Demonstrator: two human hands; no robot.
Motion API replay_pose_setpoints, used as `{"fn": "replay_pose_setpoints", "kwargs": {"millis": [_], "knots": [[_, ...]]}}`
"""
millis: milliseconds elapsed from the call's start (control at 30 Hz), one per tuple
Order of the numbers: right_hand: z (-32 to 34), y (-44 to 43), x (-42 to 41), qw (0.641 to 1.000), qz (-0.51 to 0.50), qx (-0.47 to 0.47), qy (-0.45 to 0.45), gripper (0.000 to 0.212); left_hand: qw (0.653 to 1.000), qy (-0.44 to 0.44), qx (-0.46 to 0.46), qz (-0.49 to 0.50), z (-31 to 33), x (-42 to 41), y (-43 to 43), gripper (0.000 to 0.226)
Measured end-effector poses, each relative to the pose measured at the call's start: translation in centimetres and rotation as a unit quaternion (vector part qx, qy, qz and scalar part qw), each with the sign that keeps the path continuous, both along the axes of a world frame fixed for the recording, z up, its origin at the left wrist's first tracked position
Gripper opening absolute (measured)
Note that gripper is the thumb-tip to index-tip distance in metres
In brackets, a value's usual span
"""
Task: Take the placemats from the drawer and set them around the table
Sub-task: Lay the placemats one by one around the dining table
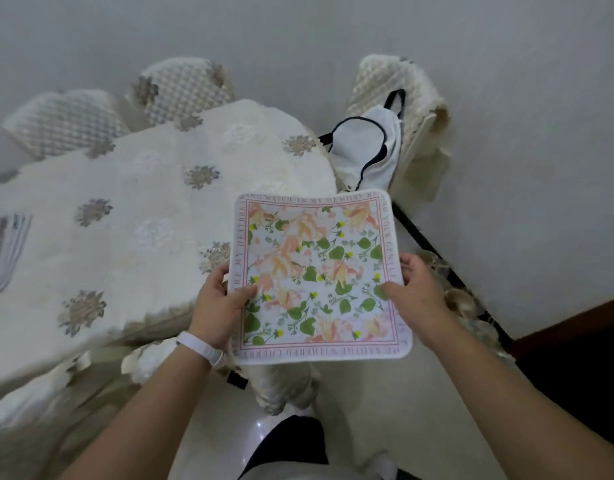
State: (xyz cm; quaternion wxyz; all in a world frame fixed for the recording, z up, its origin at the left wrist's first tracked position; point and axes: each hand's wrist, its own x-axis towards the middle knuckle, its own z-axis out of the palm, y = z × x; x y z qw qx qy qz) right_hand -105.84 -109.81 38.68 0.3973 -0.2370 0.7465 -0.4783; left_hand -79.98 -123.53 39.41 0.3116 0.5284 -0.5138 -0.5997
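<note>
**Left grip** [219, 299] and **right grip** [414, 289]: both closed on the placemat [316, 271]; each pinches one side edge, with the thumb on the printed face and the other fingers hidden beneath.

**Placemat:** floral, held flat and face-up in the air; it sits just beside the near rounded end of the cloth-covered tabletop [136, 216] and does not rest on it; whether further mats lie stacked under the top one cannot be told.

**Risks (judged):**
- The mat looks soft and is supported at two edges only; its far half may sag or fold under as it is lowered, leaving a crease.
- Released from this position, it would overhang the curved rim and might slip to the floor.
- Sliding it inward could ruck the embroidered cloth; a lift and flat placement seems safer.

**Surroundings:**
- A white wristband [200, 348] on the left wrist.
- A covered chair [285, 386] directly below the mat, between the person and the tabletop; it probably blocks a closer approach and forces a reach over it.
- A second covered chair [407, 95] at right, carrying a white bag with dark trim [364, 154] that presses against the tabletop's end; this crowds that place setting.
- Two further chair backs [181, 88] beyond the far side.
- A striped item [2, 251] lying on the tabletop and cropped by the left border; possibly a mat already laid, but too little shows to tell.
</note>
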Motion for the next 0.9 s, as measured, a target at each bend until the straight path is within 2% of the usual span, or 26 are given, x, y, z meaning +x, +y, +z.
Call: {"fn": "replay_pose_setpoints", "kwargs": {"millis": [167, 467, 767, 900], "knots": [[1.0, -7.1, 2.1, 0.998, 0.066, -0.002, 0.003, 0.043, 0.997, 0.024, 0.011, 0.067, -0.5, 3.5, -3.9, 0.036], [0.4, -21.6, 6.3, 0.99, 0.123, 0.016, 0.062, 0.037, 0.991, 0.033, 0.038, 0.12, -3.2, 9.6, -15.1, 0.037], [-2.0, -30.0, 7.8, 0.977, 0.168, 0.067, 0.111, 0.034, 0.985, 0.037, 0.074, 0.149, -6.0, 11.4, -20.7, 0.038], [-4.4, -32.4, 7.9, 0.973, 0.187, 0.085, 0.109, 0.033, 0.984, 0.012, 0.079, 0.162, -8.2, 11.3, -22.2, 0.04]]}}
